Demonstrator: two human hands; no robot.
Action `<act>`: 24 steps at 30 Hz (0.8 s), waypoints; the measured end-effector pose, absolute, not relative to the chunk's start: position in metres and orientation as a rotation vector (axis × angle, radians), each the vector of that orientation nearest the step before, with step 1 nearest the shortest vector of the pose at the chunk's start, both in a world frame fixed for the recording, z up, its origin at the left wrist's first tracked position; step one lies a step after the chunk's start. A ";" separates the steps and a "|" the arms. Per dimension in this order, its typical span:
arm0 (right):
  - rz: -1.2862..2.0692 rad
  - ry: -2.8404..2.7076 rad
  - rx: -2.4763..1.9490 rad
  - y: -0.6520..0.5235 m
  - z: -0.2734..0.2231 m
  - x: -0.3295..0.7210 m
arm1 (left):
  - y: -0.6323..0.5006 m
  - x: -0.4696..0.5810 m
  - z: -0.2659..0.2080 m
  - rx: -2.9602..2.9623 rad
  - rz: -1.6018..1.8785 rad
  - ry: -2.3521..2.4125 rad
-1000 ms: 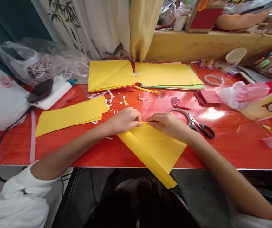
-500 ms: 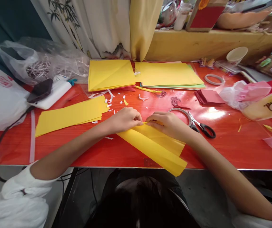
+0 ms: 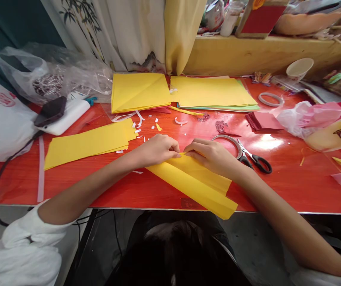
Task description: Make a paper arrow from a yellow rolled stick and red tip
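A sheet of yellow paper point(image 3: 191, 182), partly folded, lies slantwise at the front of the red table, one end reaching past the table's edge. My left hand point(image 3: 161, 150) pinches its upper edge between thumb and fingers. Close by on the right, my right hand point(image 3: 209, 154) has its fingers closed on the same edge, a small gap from the left. Beside my right hand rest black-handled scissors point(image 3: 258, 162) and a roll of tape point(image 3: 228, 143). Left of my left hand is a stack of yellow paper strips point(image 3: 90, 145).
Two piles of yellow paper point(image 3: 140, 92) lie at the back. White paper scraps point(image 3: 139, 119) are strewn near the middle. A phone point(image 3: 50, 111) on a white box and plastic bags point(image 3: 6, 115) stand left. Red paper squares point(image 3: 262, 121) and a paper cup point(image 3: 299, 69) are on the right.
Both hands keep their pinch on the yellow paper, almost unmoved. The sheet's lower end has shifted slightly right. The whole view has moved a little.
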State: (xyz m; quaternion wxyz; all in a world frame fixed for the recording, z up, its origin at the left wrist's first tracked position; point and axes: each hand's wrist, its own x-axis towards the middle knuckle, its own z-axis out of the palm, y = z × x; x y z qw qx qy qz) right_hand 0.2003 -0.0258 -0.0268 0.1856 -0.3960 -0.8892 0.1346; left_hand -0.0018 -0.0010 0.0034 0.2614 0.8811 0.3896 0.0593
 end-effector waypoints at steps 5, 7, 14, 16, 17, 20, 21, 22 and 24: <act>0.429 -2.543 -1.107 -0.026 -0.025 0.201 | -0.001 0.000 0.003 2.404 0.172 1.070; 0.435 -2.530 -1.102 -0.027 -0.024 0.200 | -0.001 0.000 0.002 2.421 0.185 1.073; 0.327 -2.502 -1.190 -0.030 -0.026 0.197 | 0.001 -0.002 0.002 2.296 0.184 1.059; 0.300 -2.506 -1.182 -0.030 -0.026 0.197 | 0.002 -0.003 0.002 2.256 0.194 1.048; 0.287 -2.508 -1.175 -0.030 -0.027 0.197 | 0.002 -0.003 0.002 2.247 0.195 1.054; 0.282 -2.509 -1.145 -0.030 -0.026 0.198 | 0.002 -0.003 0.001 2.226 0.181 1.085; 0.296 -2.511 -1.134 -0.030 -0.026 0.198 | 0.002 -0.003 0.001 2.220 0.178 1.095; 0.320 -2.518 -1.124 -0.030 -0.026 0.198 | 0.002 -0.002 0.001 2.216 0.178 1.101; 0.369 -2.531 -1.114 -0.029 -0.026 0.199 | 0.001 -0.002 0.000 2.212 0.183 1.106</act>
